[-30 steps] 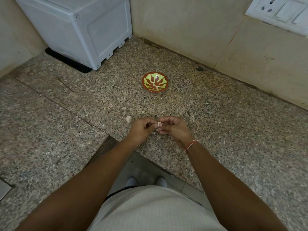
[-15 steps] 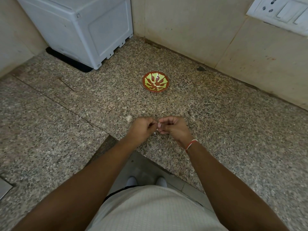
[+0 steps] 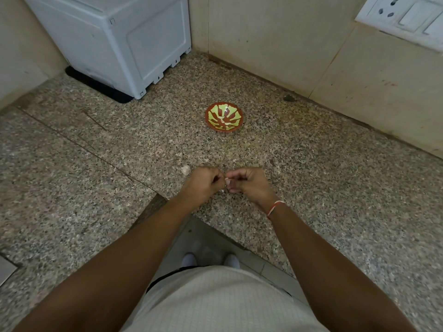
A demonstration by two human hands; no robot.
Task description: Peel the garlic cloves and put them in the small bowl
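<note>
Pinching one garlic clove between them, the left hand and right hand meet fingertip to fingertip over the granite desk. Straight beyond the hands, well apart, sits the small bowl, a pale piece inside. Open stone lies between; the right hand looks slightly nearer. Another clove lies just left of the left hand.

Left hand, right hand, curled fingers meeting, pinching
</note>
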